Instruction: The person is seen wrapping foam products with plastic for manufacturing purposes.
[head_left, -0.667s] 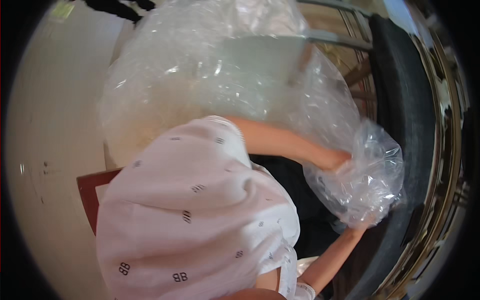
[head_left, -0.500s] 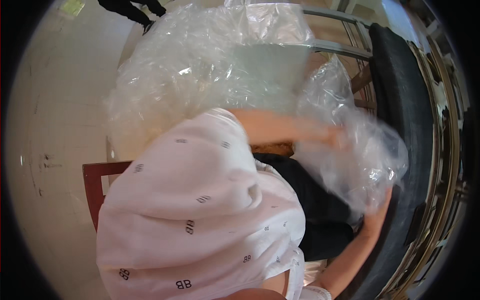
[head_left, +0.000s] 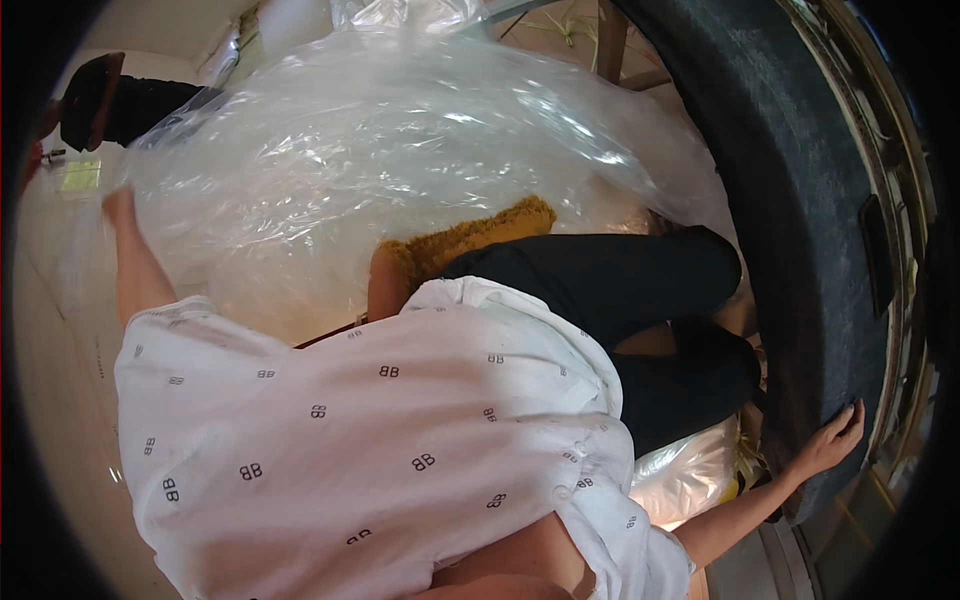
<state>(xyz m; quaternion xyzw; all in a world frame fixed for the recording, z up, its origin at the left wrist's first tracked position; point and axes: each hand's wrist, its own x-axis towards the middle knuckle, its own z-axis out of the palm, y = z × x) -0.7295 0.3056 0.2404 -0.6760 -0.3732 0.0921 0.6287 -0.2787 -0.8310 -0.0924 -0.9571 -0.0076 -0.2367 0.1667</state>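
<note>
A big heap of clear plastic bags or film (head_left: 330,150) spreads across the far side. At its left edge is my left hand (head_left: 119,207), arm stretched out. That hand looks closed on the clear plastic film, though motion blurs it. My right hand (head_left: 832,442) lies on the dark cloth-covered work surface (head_left: 790,200) at the right, fingers stretched out and holding nothing. Part of the film, streaked by motion, arches over toward the dark surface.
Another person's dark clothing (head_left: 150,108) shows at the upper left. My legs in black trousers (head_left: 600,275) point toward the work surface. Beside them is a shaggy golden-brown seat cover (head_left: 480,235). A flat dark rectangular object (head_left: 876,255) sits on the surface's far edge.
My left hand has swung from the right side to the far left, and the clear plastic now spreads leftward. My right hand has left the plastic and rests on the dark surface.
</note>
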